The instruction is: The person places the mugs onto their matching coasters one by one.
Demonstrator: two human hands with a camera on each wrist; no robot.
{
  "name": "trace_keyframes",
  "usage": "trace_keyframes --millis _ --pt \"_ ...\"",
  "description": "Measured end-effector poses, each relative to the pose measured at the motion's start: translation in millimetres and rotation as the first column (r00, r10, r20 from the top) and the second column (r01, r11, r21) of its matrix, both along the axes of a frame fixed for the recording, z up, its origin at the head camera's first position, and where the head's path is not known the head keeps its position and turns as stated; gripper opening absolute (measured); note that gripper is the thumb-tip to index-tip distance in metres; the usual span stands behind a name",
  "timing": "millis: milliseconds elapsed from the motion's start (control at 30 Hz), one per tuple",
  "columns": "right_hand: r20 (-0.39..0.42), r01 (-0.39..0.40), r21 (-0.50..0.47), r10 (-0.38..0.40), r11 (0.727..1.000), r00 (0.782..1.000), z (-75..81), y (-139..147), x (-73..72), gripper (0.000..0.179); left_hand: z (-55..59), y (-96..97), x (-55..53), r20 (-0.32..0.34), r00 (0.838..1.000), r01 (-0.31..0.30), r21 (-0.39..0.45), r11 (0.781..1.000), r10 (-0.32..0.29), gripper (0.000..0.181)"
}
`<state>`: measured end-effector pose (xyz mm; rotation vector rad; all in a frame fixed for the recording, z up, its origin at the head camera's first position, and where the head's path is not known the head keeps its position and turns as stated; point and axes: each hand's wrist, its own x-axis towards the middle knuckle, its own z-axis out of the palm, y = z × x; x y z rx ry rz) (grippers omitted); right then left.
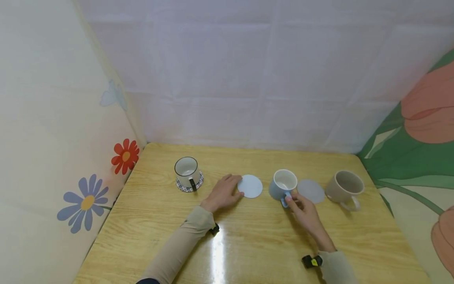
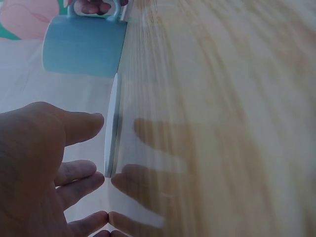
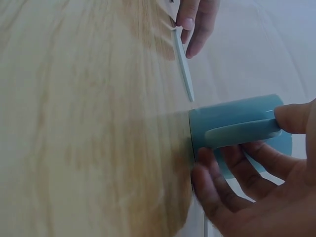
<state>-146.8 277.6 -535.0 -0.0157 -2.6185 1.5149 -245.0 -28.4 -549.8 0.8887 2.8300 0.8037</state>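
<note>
My right hand [image 1: 306, 213] grips a light blue mug [image 1: 278, 191] by its handle; the mug stands upright. In the right wrist view the thumb lies on top of the handle [image 3: 242, 133], with the fingers curled beneath it. To its left is a round, pale blue-white coaster [image 1: 250, 186] on the table. My left hand [image 1: 224, 192] is at the coaster's left edge, fingers loosely extended. From the left wrist, the thumb and fingertips are right by the coaster's edge [image 2: 112, 126], and lower fingertips touch the tabletop.
A white mug with a black rim [image 1: 186, 169] stands on a checked coaster [image 1: 182, 187] at the left. Right of the blue mug lies a grey round coaster [image 1: 311, 191], and beyond it stands a beige mug [image 1: 337, 188]. The wooden table [image 1: 255, 240] meets cloth-covered walls.
</note>
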Motion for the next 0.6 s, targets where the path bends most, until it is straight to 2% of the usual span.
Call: trace_keyframes --millis 233,367,600 --pt "0.021 -0.058 -0.125 0.061 0.991 0.998 -3.9 2.0 1.8 0.030 -0.1 -0.7 1.7 -0.011 1.000 0.007 -0.020 1.000 -0.008 0.061" --pt "0.023 -0.081 -0.162 0.086 0.983 0.996 -4.9 2.3 1.7 0.031 -0.5 -0.6 1.6 0.002 1.000 0.000 -0.038 0.999 0.000 0.063" --pt "-0.004 -0.180 -0.259 0.186 0.949 0.983 -5.8 0.7 0.7 0.039 -2.1 -0.5 1.2 -0.001 1.000 -0.004 -0.050 0.999 0.004 0.063"
